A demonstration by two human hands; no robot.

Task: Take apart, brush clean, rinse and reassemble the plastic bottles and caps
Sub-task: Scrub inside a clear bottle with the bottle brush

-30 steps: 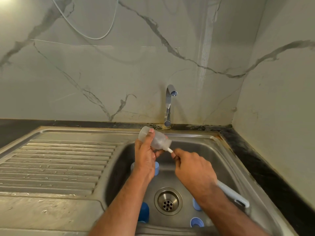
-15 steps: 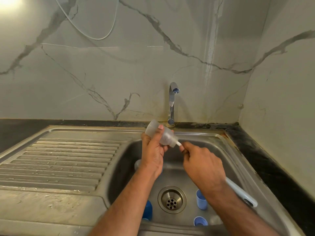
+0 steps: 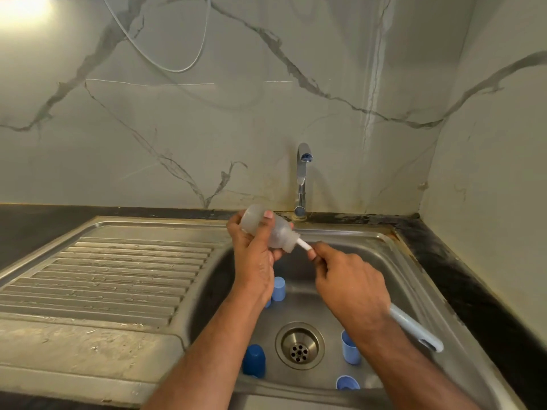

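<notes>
Inside bottle: brush.

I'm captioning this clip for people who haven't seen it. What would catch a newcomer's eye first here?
First, the two hands above the sink: the left hand grips a cloudy plastic bottle tilted on its side, and the right hand holds a brush whose white stem enters the bottle's mouth. Next, the blue caps scattered around the drain in the basin. Behind the hands, a chrome tap stands against the marbled wall, with no water running.

Steel sink, blue caps inside
</notes>
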